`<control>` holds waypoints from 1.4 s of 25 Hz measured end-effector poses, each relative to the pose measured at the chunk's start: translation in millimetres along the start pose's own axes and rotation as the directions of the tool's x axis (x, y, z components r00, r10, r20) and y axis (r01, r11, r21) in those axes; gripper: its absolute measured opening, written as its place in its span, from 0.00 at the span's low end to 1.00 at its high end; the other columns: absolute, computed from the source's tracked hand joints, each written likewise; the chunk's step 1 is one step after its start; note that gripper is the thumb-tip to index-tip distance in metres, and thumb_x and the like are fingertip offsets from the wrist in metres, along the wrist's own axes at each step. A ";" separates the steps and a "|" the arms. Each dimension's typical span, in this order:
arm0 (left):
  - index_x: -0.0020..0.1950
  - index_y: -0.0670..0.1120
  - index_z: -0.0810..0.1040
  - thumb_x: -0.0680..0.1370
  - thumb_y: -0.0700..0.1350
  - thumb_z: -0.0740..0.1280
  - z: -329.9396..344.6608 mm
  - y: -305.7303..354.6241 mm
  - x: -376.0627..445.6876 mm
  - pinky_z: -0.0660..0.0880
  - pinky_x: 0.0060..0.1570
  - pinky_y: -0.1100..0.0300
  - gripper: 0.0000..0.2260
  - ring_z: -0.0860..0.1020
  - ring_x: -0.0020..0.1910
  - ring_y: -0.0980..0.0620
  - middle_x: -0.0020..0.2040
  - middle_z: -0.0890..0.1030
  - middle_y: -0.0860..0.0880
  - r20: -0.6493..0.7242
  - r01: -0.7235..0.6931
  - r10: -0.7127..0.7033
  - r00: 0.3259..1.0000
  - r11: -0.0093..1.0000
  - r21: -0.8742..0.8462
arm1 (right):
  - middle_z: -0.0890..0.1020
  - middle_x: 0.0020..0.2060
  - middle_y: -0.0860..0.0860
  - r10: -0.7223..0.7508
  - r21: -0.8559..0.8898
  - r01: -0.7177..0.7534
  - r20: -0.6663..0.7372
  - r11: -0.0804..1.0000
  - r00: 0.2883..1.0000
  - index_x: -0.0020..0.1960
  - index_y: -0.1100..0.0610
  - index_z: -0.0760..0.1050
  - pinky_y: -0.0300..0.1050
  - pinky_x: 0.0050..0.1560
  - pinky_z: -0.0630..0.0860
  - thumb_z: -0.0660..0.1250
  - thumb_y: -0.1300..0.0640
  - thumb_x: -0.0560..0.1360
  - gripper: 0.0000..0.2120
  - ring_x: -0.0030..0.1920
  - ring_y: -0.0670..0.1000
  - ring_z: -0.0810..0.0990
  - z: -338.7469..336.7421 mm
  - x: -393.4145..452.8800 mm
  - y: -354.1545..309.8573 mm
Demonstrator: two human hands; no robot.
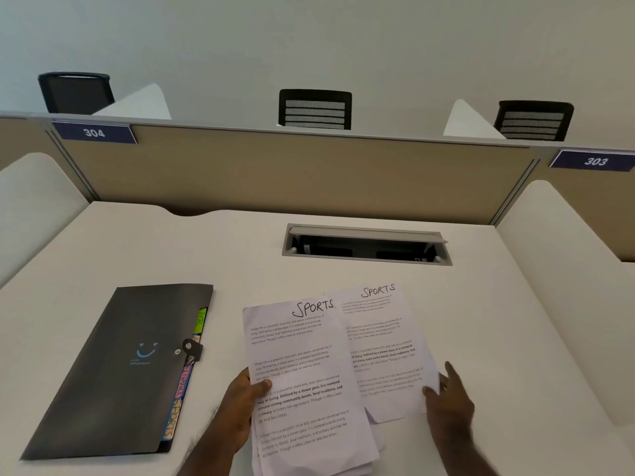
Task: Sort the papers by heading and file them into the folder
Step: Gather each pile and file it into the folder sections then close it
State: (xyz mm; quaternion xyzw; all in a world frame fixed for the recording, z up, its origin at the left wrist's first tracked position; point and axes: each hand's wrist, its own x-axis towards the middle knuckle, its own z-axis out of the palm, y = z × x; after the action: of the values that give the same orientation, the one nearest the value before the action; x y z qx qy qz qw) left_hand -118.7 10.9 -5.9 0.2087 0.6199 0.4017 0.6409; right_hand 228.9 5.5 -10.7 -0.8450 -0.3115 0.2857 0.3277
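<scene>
My left hand [240,410] grips a stack of white papers [302,372] by its left edge, thumb on top; the top sheet is headed "SPORTS". To its right a second sheet headed "SPORTS" [381,348] lies on the desk, partly under the stack. My right hand [448,403] touches that sheet's lower right edge with its fingers spread. A black expanding folder [117,372] lies shut with its snap strap at the left, coloured tabs reading "HR", "FINANCE" and "SPORTS" showing along its right edge.
The white desk [498,338] has a grey cable hatch [366,244] with its lid raised at the back centre. A tan partition [275,173] with signs "304" and "303" closes the far side. White side dividers stand left and right. Black chairs show beyond.
</scene>
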 end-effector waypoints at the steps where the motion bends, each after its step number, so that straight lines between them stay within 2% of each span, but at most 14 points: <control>1: 0.60 0.44 0.76 0.79 0.33 0.64 -2.5 0.5 0.2 0.80 0.49 0.37 0.12 0.84 0.48 0.36 0.54 0.84 0.39 -0.004 -0.001 0.001 1.000 1.000 0.005 | 0.83 0.56 0.58 0.027 0.005 -0.026 -0.013 1.000 1.000 0.67 0.58 0.73 0.50 0.61 0.73 0.70 0.67 0.70 0.26 0.55 0.59 0.80 -3.2 6.4 2.7; 3: 0.60 0.44 0.76 0.79 0.33 0.64 -6.6 0.2 0.8 0.82 0.45 0.40 0.11 0.84 0.47 0.36 0.54 0.84 0.39 -0.012 -0.004 0.004 1.000 1.000 0.010 | 0.84 0.49 0.58 0.097 0.137 -0.100 0.025 0.986 0.995 0.59 0.60 0.79 0.52 0.49 0.80 0.70 0.67 0.71 0.17 0.47 0.59 0.81 -13.0 18.3 7.0; 5: 0.59 0.44 0.76 0.79 0.33 0.64 -8.1 0.0 0.3 0.83 0.41 0.44 0.11 0.85 0.46 0.36 0.54 0.84 0.39 -0.021 -0.005 0.005 1.000 1.000 0.009 | 0.82 0.45 0.58 0.188 0.427 -0.213 0.102 0.879 0.977 0.57 0.64 0.78 0.45 0.34 0.82 0.67 0.70 0.73 0.13 0.41 0.55 0.81 -27.0 25.3 8.4; 7: 0.60 0.44 0.75 0.79 0.33 0.64 -7.4 -0.8 1.2 0.83 0.41 0.43 0.12 0.85 0.46 0.37 0.54 0.84 0.40 -0.024 -0.002 0.002 1.000 1.000 0.023 | 0.84 0.41 0.54 0.210 0.638 -0.278 0.182 0.718 0.961 0.56 0.63 0.76 0.38 0.30 0.80 0.64 0.71 0.75 0.11 0.35 0.48 0.83 -42.7 26.3 6.3; 9: 0.62 0.43 0.75 0.79 0.34 0.64 -4.7 -1.6 2.6 0.82 0.46 0.40 0.13 0.84 0.47 0.36 0.55 0.84 0.40 -0.021 0.008 -0.007 1.000 0.999 0.039 | 0.86 0.42 0.48 0.166 0.710 -0.306 0.261 0.635 0.951 0.52 0.61 0.76 0.36 0.31 0.80 0.63 0.71 0.76 0.09 0.34 0.43 0.84 -52.5 20.0 -2.2; 13: 0.62 0.44 0.75 0.80 0.34 0.63 4.3 -0.5 2.3 0.81 0.49 0.39 0.12 0.84 0.49 0.37 0.55 0.84 0.40 0.005 0.026 -0.026 1.000 0.999 0.030 | 0.86 0.34 0.49 0.106 0.654 -0.382 0.421 0.653 0.901 0.50 0.60 0.76 0.38 0.31 0.80 0.65 0.70 0.73 0.09 0.32 0.43 0.83 -36.8 -9.6 -8.9; 16: 0.61 0.44 0.77 0.82 0.38 0.61 12.6 2.9 1.4 0.80 0.50 0.40 0.10 0.84 0.51 0.37 0.55 0.84 0.40 0.042 0.050 -0.049 0.998 0.999 -0.016 | 0.86 0.31 0.50 0.126 0.507 -0.408 0.501 0.759 0.856 0.49 0.61 0.77 0.42 0.27 0.79 0.73 0.69 0.63 0.15 0.31 0.48 0.83 -9.6 -37.2 -6.2; 20: 0.57 0.49 0.80 0.83 0.53 0.59 23.1 11.5 -4.1 0.80 0.51 0.45 0.13 0.83 0.53 0.40 0.53 0.86 0.43 0.078 0.114 -0.110 0.991 0.992 -0.050 | 0.86 0.34 0.48 0.128 0.299 -0.299 0.479 0.906 0.869 0.50 0.61 0.78 0.45 0.29 0.79 0.72 0.70 0.70 0.10 0.38 0.54 0.81 17.3 -66.1 0.8; 22: 0.59 0.50 0.78 0.81 0.49 0.64 27.0 11.6 -6.3 0.81 0.48 0.46 0.09 0.85 0.51 0.42 0.53 0.86 0.45 0.118 0.054 -0.058 0.991 0.998 0.034 | 0.86 0.39 0.49 0.077 0.224 -0.202 0.467 0.954 0.881 0.50 0.57 0.78 0.47 0.33 0.80 0.73 0.66 0.69 0.12 0.42 0.53 0.82 20.8 -73.9 -0.1; 26: 0.61 0.45 0.76 0.79 0.33 0.65 27.7 7.5 -3.4 0.82 0.48 0.45 0.13 0.85 0.49 0.42 0.57 0.84 0.41 0.143 0.005 -0.016 0.990 0.997 0.076 | 0.83 0.47 0.43 -0.042 -0.068 0.092 0.525 0.993 0.850 0.50 0.41 0.72 0.40 0.48 0.76 0.76 0.51 0.66 0.17 0.46 0.44 0.81 12.5 -69.7 -3.7; 29: 0.66 0.43 0.73 0.78 0.33 0.65 28.5 20.4 -7.1 0.79 0.56 0.41 0.16 0.83 0.55 0.38 0.58 0.83 0.40 0.258 -0.029 0.022 0.966 0.999 0.022 | 0.76 0.56 0.46 -0.108 -0.014 0.134 0.513 0.991 0.852 0.59 0.41 0.68 0.41 0.54 0.73 0.75 0.29 0.50 0.41 0.54 0.49 0.77 0.9 -56.6 -16.4; 31: 0.67 0.43 0.72 0.76 0.36 0.68 30.7 36.5 -12.6 0.75 0.60 0.36 0.19 0.81 0.58 0.35 0.60 0.82 0.38 0.352 -0.040 0.041 0.935 0.999 -0.009 | 0.72 0.61 0.46 -0.117 0.125 0.054 0.582 0.991 0.805 0.68 0.42 0.63 0.45 0.59 0.72 0.74 0.25 0.44 0.56 0.61 0.51 0.74 -7.0 -42.8 -29.3; 32: 0.67 0.43 0.72 0.75 0.37 0.71 32.6 45.9 -15.8 0.75 0.60 0.35 0.21 0.80 0.59 0.34 0.61 0.81 0.37 0.402 -0.040 0.044 0.915 0.999 -0.018 | 0.72 0.63 0.45 -0.125 0.199 -0.008 0.647 0.980 0.752 0.70 0.43 0.62 0.46 0.58 0.73 0.77 0.29 0.47 0.55 0.63 0.51 0.74 -13.6 -39.9 -41.1; 35: 0.67 0.42 0.72 0.68 0.42 0.76 41.5 74.1 -25.5 0.76 0.59 0.37 0.28 0.79 0.60 0.32 0.62 0.80 0.35 0.508 -0.078 0.074 0.858 0.997 -0.012 | 0.80 0.62 0.51 -0.245 0.354 -0.110 0.810 0.929 0.532 0.68 0.51 0.69 0.55 0.57 0.78 0.76 0.52 0.69 0.30 0.60 0.55 0.80 -32.5 -36.8 -73.2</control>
State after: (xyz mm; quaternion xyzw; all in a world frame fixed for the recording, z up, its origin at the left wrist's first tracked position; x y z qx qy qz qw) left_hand -95.5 44.5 72.8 0.3341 0.4225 0.3549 0.7642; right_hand 202.7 10.2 73.3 -0.5127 -0.4050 0.6962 0.2974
